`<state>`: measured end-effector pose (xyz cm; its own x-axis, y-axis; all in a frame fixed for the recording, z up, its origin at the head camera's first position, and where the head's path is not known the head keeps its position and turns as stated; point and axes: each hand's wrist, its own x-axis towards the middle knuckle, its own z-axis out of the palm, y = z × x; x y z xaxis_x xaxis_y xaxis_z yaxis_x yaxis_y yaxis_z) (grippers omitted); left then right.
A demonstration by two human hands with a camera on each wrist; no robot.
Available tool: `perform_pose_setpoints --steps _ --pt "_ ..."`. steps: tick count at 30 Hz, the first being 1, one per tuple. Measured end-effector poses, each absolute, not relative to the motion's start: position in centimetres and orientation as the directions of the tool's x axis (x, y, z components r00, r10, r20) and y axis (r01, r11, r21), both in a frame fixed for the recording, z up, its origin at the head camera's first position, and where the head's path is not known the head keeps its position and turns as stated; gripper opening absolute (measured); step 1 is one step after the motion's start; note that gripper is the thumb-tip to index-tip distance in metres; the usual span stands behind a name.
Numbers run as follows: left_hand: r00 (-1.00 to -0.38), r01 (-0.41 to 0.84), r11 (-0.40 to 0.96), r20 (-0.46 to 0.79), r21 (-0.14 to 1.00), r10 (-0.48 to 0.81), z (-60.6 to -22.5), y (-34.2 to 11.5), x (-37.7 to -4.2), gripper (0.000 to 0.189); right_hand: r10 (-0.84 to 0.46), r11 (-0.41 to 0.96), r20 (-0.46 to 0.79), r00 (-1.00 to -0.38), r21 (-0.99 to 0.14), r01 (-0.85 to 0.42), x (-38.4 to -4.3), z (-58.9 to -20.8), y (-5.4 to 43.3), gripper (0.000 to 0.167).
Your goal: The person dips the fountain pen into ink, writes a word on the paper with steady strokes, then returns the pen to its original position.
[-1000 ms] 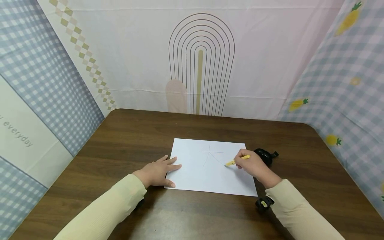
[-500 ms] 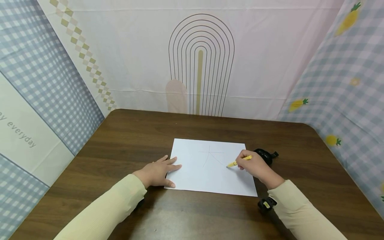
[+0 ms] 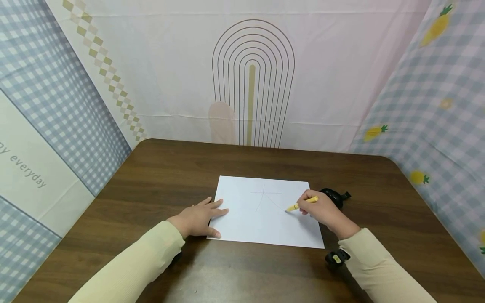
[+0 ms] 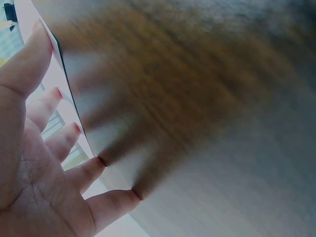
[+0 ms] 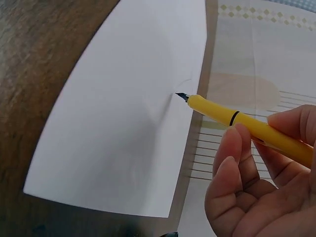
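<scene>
A white sheet of paper [image 3: 242,225] lies on the brown table, bearing thin lines: a crossbar, a short upright and two slanting strokes. My left hand [image 3: 197,218] rests spread at the paper's left edge, its thumb and some fingertips on the sheet; in the left wrist view the left hand [image 4: 39,182] shows straight, parted fingers. My right hand [image 3: 320,208] pinches a yellow fountain pen [image 3: 303,203] over the paper's right half. In the right wrist view, the fountain pen [image 5: 212,108] has a dark nib right at the paper, its barrel between thumb and fingers.
A glossy black rounded object [image 3: 332,195] with a short stub sits just beyond the right hand, partly hidden by it. The wooden table [image 3: 182,164] runs back to a patterned cloth backdrop [image 3: 170,63]. Checked cloth hangs on both sides.
Over the first half second the pen tip slid slightly right and down, at the lower end of the right slanting stroke; since then it has barely moved. The left hand stays put.
</scene>
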<state>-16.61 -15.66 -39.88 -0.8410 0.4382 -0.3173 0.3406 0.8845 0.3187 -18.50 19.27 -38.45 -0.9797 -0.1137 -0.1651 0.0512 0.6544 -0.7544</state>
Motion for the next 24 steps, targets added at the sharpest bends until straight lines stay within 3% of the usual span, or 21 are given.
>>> perform_pose_setpoints --steps 24 --pt "-0.84 0.345 0.881 -0.312 0.323 0.443 -40.1 -15.8 -16.7 0.072 -0.024 0.564 -0.128 -0.992 -0.821 0.092 -19.1 -37.5 21.8 0.025"
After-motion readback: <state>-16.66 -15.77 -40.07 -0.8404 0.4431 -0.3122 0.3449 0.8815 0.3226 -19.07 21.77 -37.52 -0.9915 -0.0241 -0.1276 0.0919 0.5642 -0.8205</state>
